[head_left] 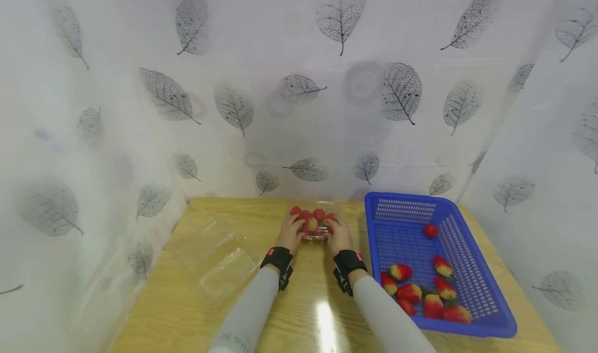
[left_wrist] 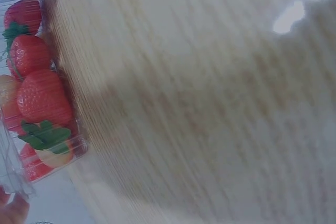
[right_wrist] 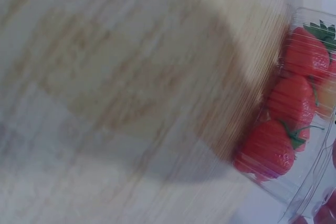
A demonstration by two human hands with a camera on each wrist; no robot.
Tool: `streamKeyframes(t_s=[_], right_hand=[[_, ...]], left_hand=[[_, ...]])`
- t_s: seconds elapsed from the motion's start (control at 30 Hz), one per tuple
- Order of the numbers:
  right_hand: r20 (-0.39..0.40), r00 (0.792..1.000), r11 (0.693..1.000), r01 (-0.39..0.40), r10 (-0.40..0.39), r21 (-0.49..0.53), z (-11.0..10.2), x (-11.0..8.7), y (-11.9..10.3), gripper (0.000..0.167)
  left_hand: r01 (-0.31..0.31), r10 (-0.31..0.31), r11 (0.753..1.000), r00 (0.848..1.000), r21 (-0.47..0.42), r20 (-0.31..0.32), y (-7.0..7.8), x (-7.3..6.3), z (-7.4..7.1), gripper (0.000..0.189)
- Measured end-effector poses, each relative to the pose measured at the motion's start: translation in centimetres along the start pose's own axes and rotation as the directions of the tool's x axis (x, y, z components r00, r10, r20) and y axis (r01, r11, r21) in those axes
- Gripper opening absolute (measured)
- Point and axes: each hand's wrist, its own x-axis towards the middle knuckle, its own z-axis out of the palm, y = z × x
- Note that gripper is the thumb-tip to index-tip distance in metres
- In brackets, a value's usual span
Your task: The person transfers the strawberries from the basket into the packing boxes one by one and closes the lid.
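A clear plastic box point(head_left: 314, 236) filled with red strawberries point(head_left: 319, 214) sits at the back middle of the table. My left hand point(head_left: 289, 233) grips its left side, fingers bent over the rim. On the opposite side my right hand point(head_left: 339, 236) holds the box the same way. Through the box wall, the left wrist view shows large strawberries point(left_wrist: 44, 98) with green leaves; some fingertips point(left_wrist: 14, 211) appear at the box's edge there. Strawberries point(right_wrist: 291, 100) also press against the clear wall in the right wrist view, where the right hand is out of sight.
A blue plastic basket point(head_left: 490, 290) stands on the right with several strawberries point(head_left: 433, 306) inside, mostly toward its near end. Another clear plastic container point(head_left: 229, 275), lying open, is on the left of the wooden table point(head_left: 299, 316). A leaf-patterned curtain point(head_left: 308, 135) hangs behind.
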Motion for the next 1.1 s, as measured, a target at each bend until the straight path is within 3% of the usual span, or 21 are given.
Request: streamKeyframes(t_s=[0.07, 0.1, 0.33, 0.5, 0.63, 1.0, 1.1], right_hand=[[-0.002, 1.0, 1.0, 0.007, -0.007, -0.003, 0.1, 0.4, 0.1, 0.037], [-0.002, 1.0, 1.0, 0.013, -0.013, -0.01, 0.2, 0.7, 0.2, 0.037], [-0.007, 1.0, 1.0, 0.022, -0.022, -0.018, 0.8, 1.8, 0.8, 0.039], [-0.006, 1.0, 0.999, 0.016, -0.016, -0.032, 0.8, 2.1, 0.8, 0.04], [0.005, 1.0, 0.999, -0.006, 0.006, -0.046, 0.9, 2.5, 1.0, 0.04], [-0.004, 1.0, 0.997, 0.021, -0.021, -0.071, 1.0, 3.7, 1.0, 0.042], [-0.011, 0.999, 0.998, 0.04, -0.041, -0.039, 1.2, 3.8, 1.4, 0.041]], left_hand=[[0.013, -0.014, 1.0, 0.999, 0.018, 0.034, -0.7, 0.5, 0.5, 0.039], [0.007, -0.007, 1.0, 1.0, 0.02, 0.016, -2.5, 0.4, 2.5, 0.04], [0.008, -0.009, 0.997, 1.0, 0.082, 0.012, -10.8, 0.2, 10.7, 0.054], [0.013, -0.016, 0.997, 1.0, 0.078, 0.027, -14.2, 0.0, 14.4, 0.058], [0.013, -0.014, 0.996, 1.0, 0.085, 0.018, -15.3, 0.3, 15.8, 0.06], [0.023, -0.027, 0.997, 0.999, 0.074, 0.046, -16.9, 1.8, 17.2, 0.059], [0.008, -0.01, 0.998, 0.999, 0.063, 0.032, -16.7, 2.0, 16.8, 0.059]])
